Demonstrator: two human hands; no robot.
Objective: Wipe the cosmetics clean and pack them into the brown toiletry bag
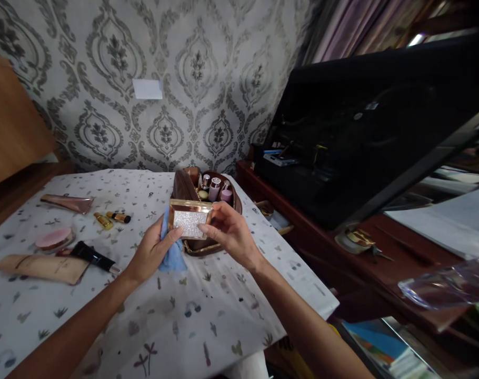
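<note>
Between both hands is a gold-edged rectangular case (pixel 190 222) with a glittery silver panel, perhaps a makeup compact. My left hand (pixel 150 250) grips its left side, thumb on the front, and also has a blue cloth (pixel 173 258) in its fingers, hanging below the case. My right hand (pixel 231 231) pinches the case's right edge, thumb on the panel and fingers at the top corner. Just behind the case stands an open brown cosmetic bag (pixel 183 185) holding several bottles and jars, among them a pink-capped bottle (pixel 215 189). The case hides part of the bag.
On the left of the patterned tablecloth (pixel 223 326) lie a beige tube (pixel 44 267), a black tube (pixel 92 255), a round pink compact (pixel 53 238), a rose-coloured tube (pixel 67 202) and two small gold items (pixel 112 218). A large black screen (pixel 366 126) and a clear bottle (pixel 445 284) are at right.
</note>
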